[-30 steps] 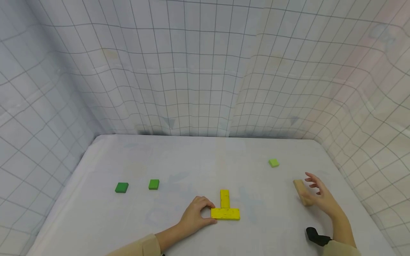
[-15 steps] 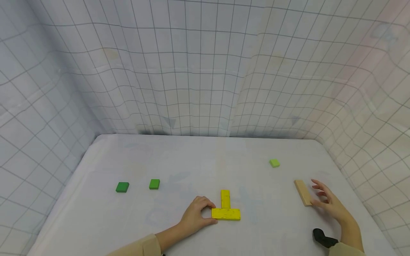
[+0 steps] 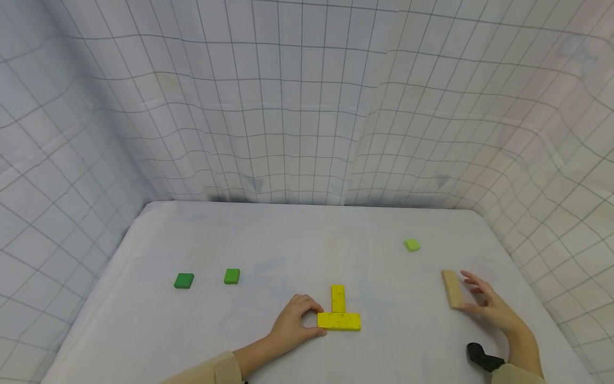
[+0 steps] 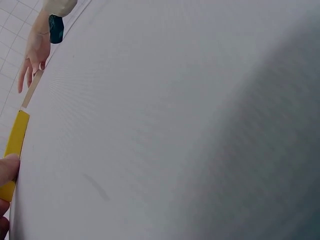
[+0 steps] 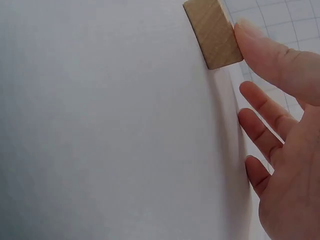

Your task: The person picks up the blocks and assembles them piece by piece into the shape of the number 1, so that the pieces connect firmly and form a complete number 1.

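Note:
My left hand (image 3: 292,322) pinches the left end of a long yellow block (image 3: 346,321) lying crosswise on the table. A second yellow block (image 3: 338,298) stands end-on against its far side, so the two make an upside-down T. In the left wrist view, a thumb lies on the yellow block (image 4: 18,131). My right hand (image 3: 491,306) is beside a plain wooden block (image 3: 451,289) on the right. Its thumb tip (image 5: 248,29) is right at the edge of the wooden block (image 5: 214,35) in the right wrist view, while the other fingers are loosely spread with nothing between them.
A dark green block (image 3: 184,280) and a brighter green block (image 3: 232,276) lie on the left of the white table (image 3: 297,234). A light green block (image 3: 411,245) lies at the back right. Grid-patterned curtains (image 3: 307,122) enclose the table's back and sides.
My right hand first moved right and toward me, then slightly back left toward the wooden block, which turned a little. My left hand keeps its hold on the yellow block.

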A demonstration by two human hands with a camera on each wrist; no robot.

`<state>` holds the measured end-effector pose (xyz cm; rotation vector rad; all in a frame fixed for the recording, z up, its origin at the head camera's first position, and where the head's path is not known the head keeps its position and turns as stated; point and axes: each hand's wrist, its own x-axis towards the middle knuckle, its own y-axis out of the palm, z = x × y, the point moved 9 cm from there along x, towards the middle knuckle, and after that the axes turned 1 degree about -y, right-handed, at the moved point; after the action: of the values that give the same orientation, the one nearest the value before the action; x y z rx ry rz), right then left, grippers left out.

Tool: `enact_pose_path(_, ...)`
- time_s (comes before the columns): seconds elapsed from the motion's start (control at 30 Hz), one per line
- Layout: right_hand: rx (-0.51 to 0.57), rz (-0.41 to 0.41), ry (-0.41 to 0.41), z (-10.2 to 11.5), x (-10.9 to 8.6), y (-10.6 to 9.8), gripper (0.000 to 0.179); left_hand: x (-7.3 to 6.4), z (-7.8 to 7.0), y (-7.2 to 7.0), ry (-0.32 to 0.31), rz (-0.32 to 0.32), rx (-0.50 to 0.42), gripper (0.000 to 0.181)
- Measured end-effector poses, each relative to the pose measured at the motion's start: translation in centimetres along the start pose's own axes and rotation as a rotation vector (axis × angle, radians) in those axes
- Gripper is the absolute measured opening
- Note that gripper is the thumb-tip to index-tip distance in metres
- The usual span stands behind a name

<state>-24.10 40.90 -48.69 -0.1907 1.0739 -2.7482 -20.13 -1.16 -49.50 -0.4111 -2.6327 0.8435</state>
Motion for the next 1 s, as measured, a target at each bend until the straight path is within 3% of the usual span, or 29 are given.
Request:
enact_pose_path(0.5, -0.011, -0.002, 0.011, 0.7, 1.3, 1.0, 0.080, 0.0, 0.1, 0.1, 0.018, -0.006, -0.007, 0.034)
enact_pose_path(1.0, -0.003, 0.063, 0.050, 0.3, 1.4, 1.5, 0.087, -0.1, 0.2, 0.4, -0.003, 0.014, -0.005, 0.034)
